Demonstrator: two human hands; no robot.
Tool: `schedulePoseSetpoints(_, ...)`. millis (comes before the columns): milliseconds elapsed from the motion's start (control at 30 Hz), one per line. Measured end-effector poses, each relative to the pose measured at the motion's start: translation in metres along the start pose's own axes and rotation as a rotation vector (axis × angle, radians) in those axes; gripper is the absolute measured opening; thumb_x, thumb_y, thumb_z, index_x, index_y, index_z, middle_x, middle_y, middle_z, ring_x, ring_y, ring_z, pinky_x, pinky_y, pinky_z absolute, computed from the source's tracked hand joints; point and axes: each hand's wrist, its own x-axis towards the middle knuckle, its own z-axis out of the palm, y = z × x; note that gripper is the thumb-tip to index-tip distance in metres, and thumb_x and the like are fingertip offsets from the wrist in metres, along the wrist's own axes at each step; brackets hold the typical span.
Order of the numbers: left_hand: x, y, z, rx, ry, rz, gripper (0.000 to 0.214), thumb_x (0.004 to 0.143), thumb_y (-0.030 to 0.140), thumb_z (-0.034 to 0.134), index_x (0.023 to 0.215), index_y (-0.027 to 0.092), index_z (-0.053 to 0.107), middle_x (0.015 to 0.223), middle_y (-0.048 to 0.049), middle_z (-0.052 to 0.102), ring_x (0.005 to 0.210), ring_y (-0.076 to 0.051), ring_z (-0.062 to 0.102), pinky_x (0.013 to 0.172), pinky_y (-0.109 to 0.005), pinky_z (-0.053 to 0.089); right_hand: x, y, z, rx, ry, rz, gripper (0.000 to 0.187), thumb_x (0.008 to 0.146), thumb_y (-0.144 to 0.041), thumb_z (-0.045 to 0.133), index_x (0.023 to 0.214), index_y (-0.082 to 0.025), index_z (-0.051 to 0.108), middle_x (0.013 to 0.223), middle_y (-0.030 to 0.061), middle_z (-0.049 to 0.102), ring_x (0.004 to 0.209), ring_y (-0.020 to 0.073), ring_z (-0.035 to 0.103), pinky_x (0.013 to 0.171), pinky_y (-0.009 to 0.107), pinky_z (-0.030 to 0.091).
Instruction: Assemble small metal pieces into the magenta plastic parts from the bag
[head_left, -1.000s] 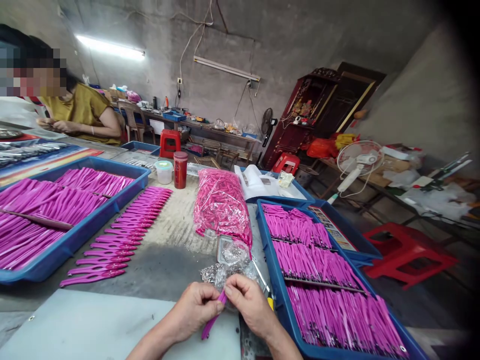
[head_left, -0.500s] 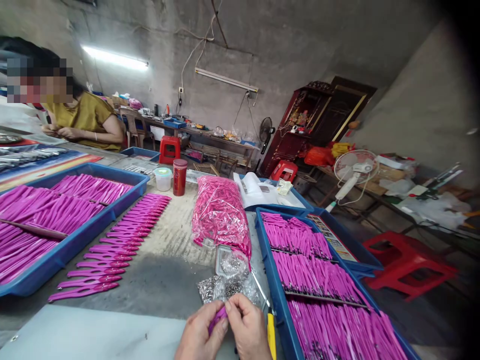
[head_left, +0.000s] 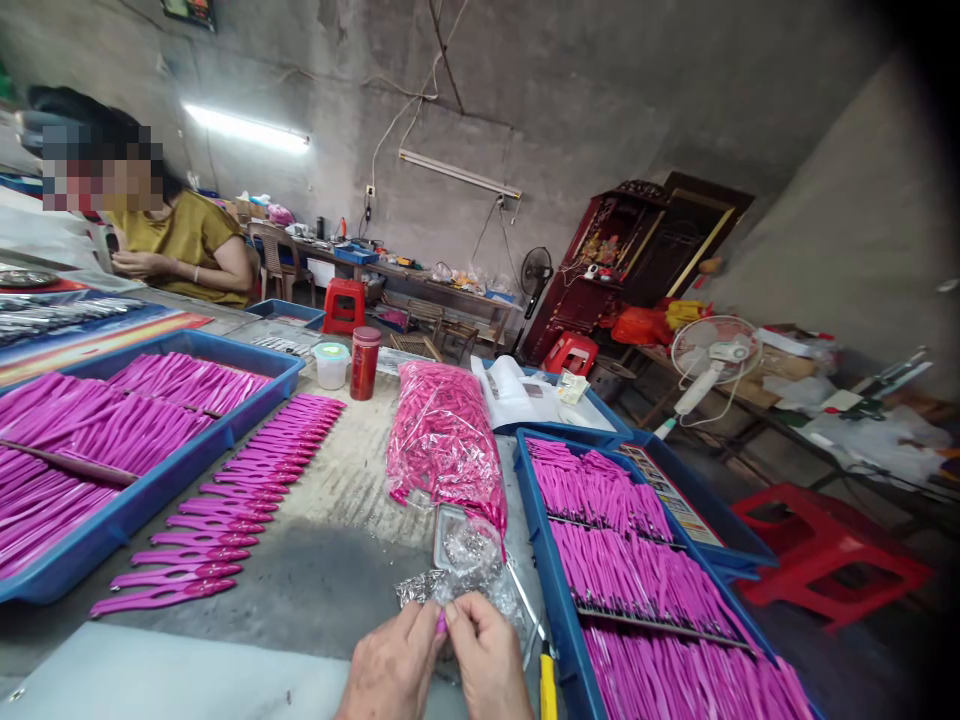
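Low in the middle of the view, my left hand (head_left: 391, 662) has its fingers closed on a small purple plastic piece (head_left: 441, 622), mostly hidden by the fingers. My right hand (head_left: 489, 655) pinches at the same piece, thumb and fingertips meeting those of the left. Just beyond the fingers lie a clear plastic bag of small metal parts (head_left: 418, 588) and a small grey tray (head_left: 448, 530). Behind them sits a clear bag of small pink pieces (head_left: 446, 432). A screwdriver-like tool with a yellow handle (head_left: 548, 688) rests right of my right hand.
Blue trays of purple pieces stand left (head_left: 255, 400) and right (head_left: 541, 540). A row of assembled purple pieces (head_left: 214, 523) lies beside the left tray. A pale sheet (head_left: 172, 675) covers the near table. A person (head_left: 187, 245) sits across at the far left.
The purple piece shows less between my fingers, and my left hand has turned with its back more upward. The whole view has shifted slightly.
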Motion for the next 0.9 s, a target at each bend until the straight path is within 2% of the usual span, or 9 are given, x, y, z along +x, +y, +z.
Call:
schedulePoseSetpoints(100, 0.0, -0.01, 0.0, 0.004, 0.052, 0.03, 0.027, 0.094, 0.022, 0.025, 0.082, 0.02, 0.05, 0.061, 0.002, 0.053, 0.048, -0.011, 0.056, 0.043, -0.019, 0.042, 0.009, -0.031, -0.013, -0.305, -0.091, -0.06, 0.028, 0.08, -0.032, 0.04, 0.057, -0.02, 0.05, 0.051, -0.002, 0.051, 0.052, 0.0139, 0.048, 0.049, 0.023, 0.031)
schedulePoseSetpoints(200, -0.003, -0.018, 0.003, 0.016, 0.114, -0.006, 0.028, 0.094, 0.022, 0.025, 0.083, 0.02, 0.051, 0.059, 0.0024, 0.052, 0.047, -0.011, 0.055, 0.043, -0.019, 0.041, 0.028, -0.062, -0.022, -0.568, -0.1, -0.178, 0.027, 0.083, -0.026, 0.038, 0.064, -0.02, 0.056, 0.06, -0.0001, 0.061, 0.058, 0.0141, 0.054, 0.053, 0.022, 0.032)
schedulePoseSetpoints(267, -0.006, -0.021, 0.007, 0.026, 0.104, -0.024, 0.028, 0.094, 0.022, 0.026, 0.084, 0.02, 0.051, 0.06, 0.0021, 0.052, 0.048, -0.012, 0.056, 0.044, -0.02, 0.041, 0.047, -0.076, -0.022, -0.704, -0.122, -0.24, 0.025, 0.084, -0.021, 0.039, 0.071, -0.02, 0.06, 0.069, 0.0004, 0.066, 0.065, 0.0137, 0.059, 0.058, 0.021, 0.035)
schedulePoseSetpoints(333, -0.008, -0.023, 0.011, 0.037, 0.093, -0.026, 0.026, 0.094, 0.021, 0.027, 0.086, 0.019, 0.051, 0.061, 0.002, 0.052, 0.048, -0.012, 0.056, 0.044, -0.02, 0.041, 0.069, -0.084, -0.015, -0.748, -0.148, -0.274, 0.022, 0.083, -0.02, 0.042, 0.08, -0.021, 0.064, 0.08, 0.0015, 0.069, 0.078, 0.0144, 0.061, 0.066, 0.021, 0.037)
schedulePoseSetpoints(400, -0.01, -0.025, 0.015, 0.042, 0.095, -0.026, 0.025, 0.094, 0.021, 0.027, 0.087, 0.019, 0.051, 0.06, 0.0022, 0.051, 0.048, -0.011, 0.055, 0.045, -0.02, 0.041, 0.091, -0.087, -0.002, -0.782, -0.185, -0.294, 0.023, 0.082, -0.02, 0.043, 0.084, -0.021, 0.066, 0.088, 0.0031, 0.07, 0.086, 0.0158, 0.061, 0.071, 0.022, 0.038)
schedulePoseSetpoints(567, -0.013, -0.028, 0.023, 0.058, 0.104, -0.033, 0.028, 0.094, 0.021, 0.025, 0.083, 0.019, 0.051, 0.059, 0.0024, 0.051, 0.045, -0.011, 0.054, 0.042, -0.02, 0.041, 0.127, -0.077, 0.034, -0.897, -0.279, -0.269, 0.02, 0.076, -0.016, 0.049, 0.079, -0.018, 0.069, 0.086, 0.0072, 0.072, 0.084, 0.0199, 0.064, 0.071, 0.026, 0.041)
schedulePoseSetpoints(767, -0.013, -0.029, 0.02, 0.07, 0.033, 0.002, 0.025, 0.093, 0.017, 0.026, 0.083, 0.019, 0.049, 0.06, 0.0019, 0.053, 0.047, -0.01, 0.057, 0.043, -0.018, 0.042, 0.136, -0.064, 0.058, -0.966, -0.247, -0.234, 0.019, 0.081, -0.017, 0.049, 0.095, -0.013, 0.062, 0.098, 0.0086, 0.067, 0.089, 0.019, 0.061, 0.077, 0.033, 0.043)
schedulePoseSetpoints(900, -0.013, -0.028, 0.025, 0.089, 0.08, -0.019, 0.027, 0.093, 0.017, 0.024, 0.081, 0.019, 0.048, 0.059, 0.0023, 0.052, 0.045, -0.011, 0.056, 0.042, -0.02, 0.042, 0.137, -0.059, 0.059, -0.961, -0.249, -0.202, 0.017, 0.081, -0.018, 0.051, 0.093, -0.012, 0.061, 0.095, 0.0086, 0.067, 0.087, 0.0186, 0.061, 0.075, 0.031, 0.043)
